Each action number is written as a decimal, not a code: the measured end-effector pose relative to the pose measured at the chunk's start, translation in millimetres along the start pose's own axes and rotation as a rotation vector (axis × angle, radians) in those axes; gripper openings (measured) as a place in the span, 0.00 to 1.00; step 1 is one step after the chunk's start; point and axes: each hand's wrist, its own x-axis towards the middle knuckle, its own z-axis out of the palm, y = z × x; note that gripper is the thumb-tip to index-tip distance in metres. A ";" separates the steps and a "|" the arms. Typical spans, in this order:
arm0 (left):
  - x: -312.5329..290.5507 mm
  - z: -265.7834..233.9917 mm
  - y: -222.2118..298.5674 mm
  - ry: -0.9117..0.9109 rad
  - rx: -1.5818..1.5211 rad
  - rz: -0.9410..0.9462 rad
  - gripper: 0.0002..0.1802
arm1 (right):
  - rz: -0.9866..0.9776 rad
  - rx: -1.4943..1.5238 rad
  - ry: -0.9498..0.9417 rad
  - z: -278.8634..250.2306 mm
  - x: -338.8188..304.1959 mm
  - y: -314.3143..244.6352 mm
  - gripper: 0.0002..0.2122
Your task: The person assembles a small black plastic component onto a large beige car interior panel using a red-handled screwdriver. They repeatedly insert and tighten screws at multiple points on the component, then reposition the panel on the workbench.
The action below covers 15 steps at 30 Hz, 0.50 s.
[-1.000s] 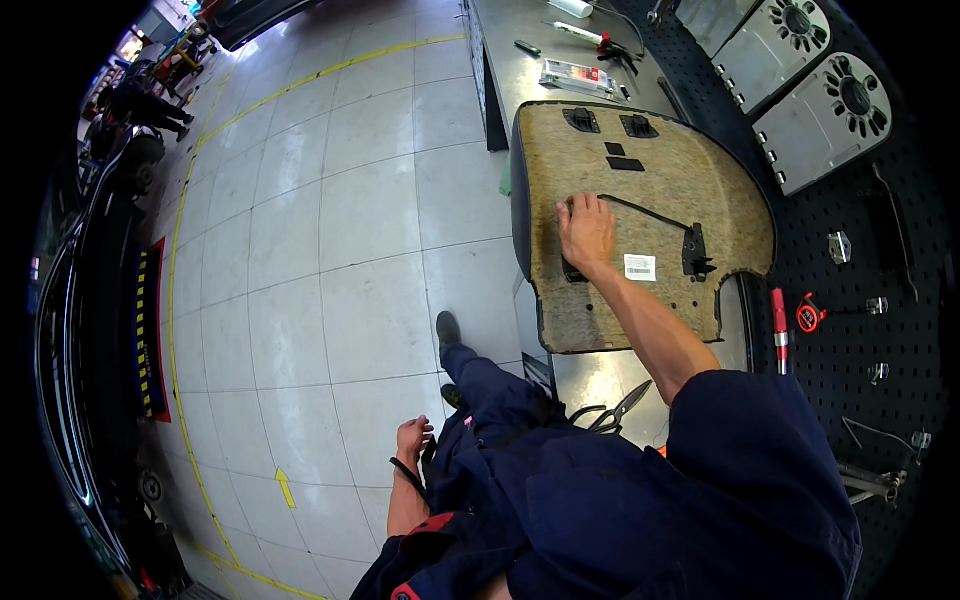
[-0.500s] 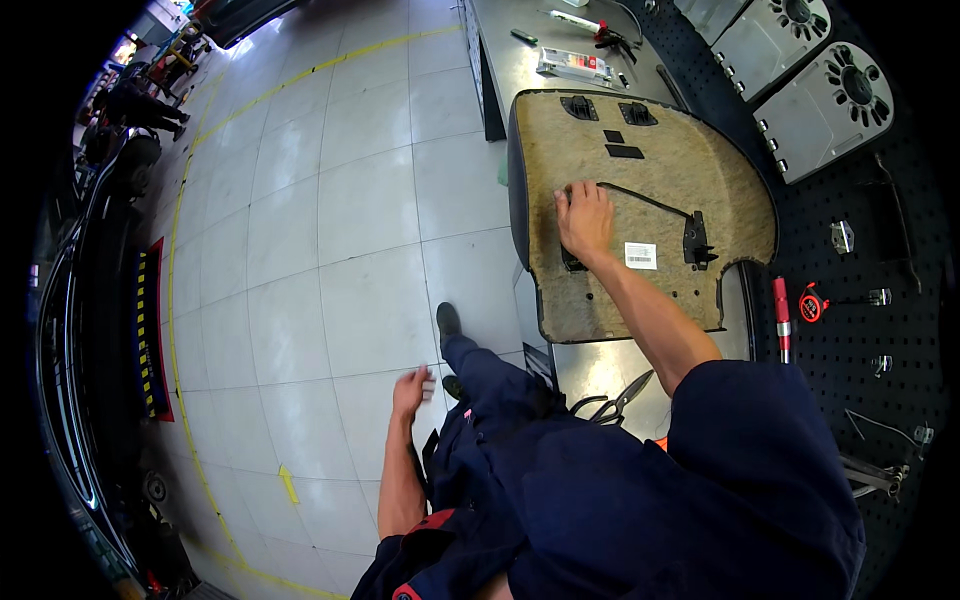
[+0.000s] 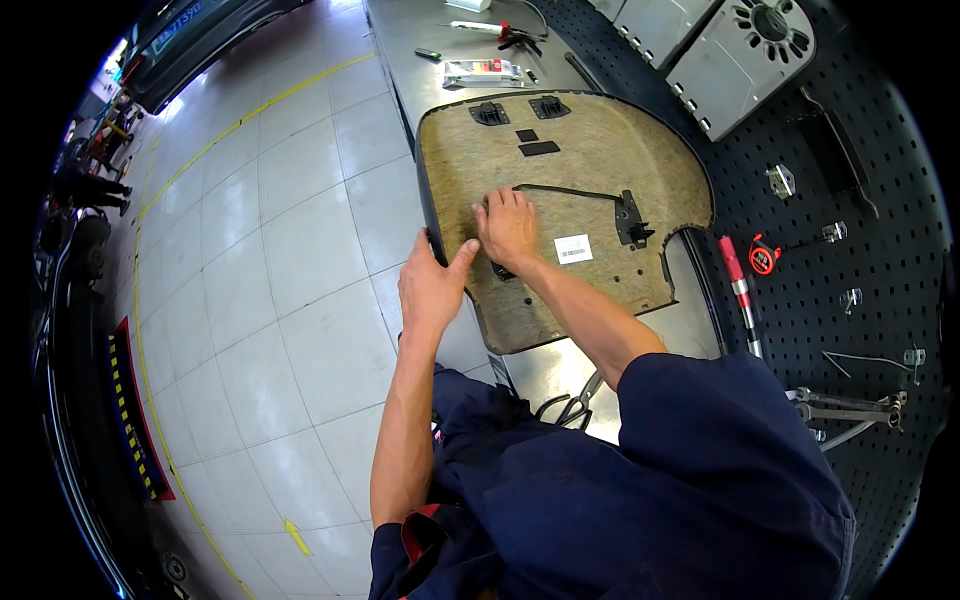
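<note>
A fibre-backed trim panel [image 3: 590, 150] with a dark edge lies fibre side up on the metal bench. My left hand [image 3: 432, 290] is at its left edge, thumb over the face and fingers along the outer side, partly hidden. On the left part of the panel, my right hand [image 3: 508, 232] is curled over a black bracket [image 3: 502, 271], which it mostly covers. A thin black rod [image 3: 570, 191] runs from near my right fingers to another black bracket [image 3: 630, 220] at the right. Two black clips sit along the far side, and a white label [image 3: 573, 249] is by my right wrist.
Shears [image 3: 575, 405] lie on the bench's near end. Beyond the panel are a package [image 3: 485, 73] and a caulking gun [image 3: 500, 33]. A pegboard with tools [image 3: 800, 330] rises at the right; a red-handled tool [image 3: 733, 262] stands beside it. Cars are at the left and far left.
My left hand has come up from beside my body to the panel's left edge. My right hand stays on the left bracket, its fingers more curled. The view has shifted right.
</note>
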 end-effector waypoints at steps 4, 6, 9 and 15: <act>6.6 1.5 -4.3 -0.018 -0.007 -0.083 0.34 | -0.001 0.015 0.013 -4.5 -0.2 -4.2 0.13; 9.8 9.8 -14.4 0.019 0.000 -0.013 0.27 | 0.008 0.015 0.025 -1.0 -1.2 -2.1 0.13; 9.2 9.3 -25.6 0.076 0.050 0.049 0.23 | 0.003 -0.016 0.006 -0.2 -0.6 -5.4 0.13; 10.2 5.2 -22.2 0.035 0.033 0.060 0.21 | 0.027 0.012 -0.035 1.3 0.0 -2.5 0.15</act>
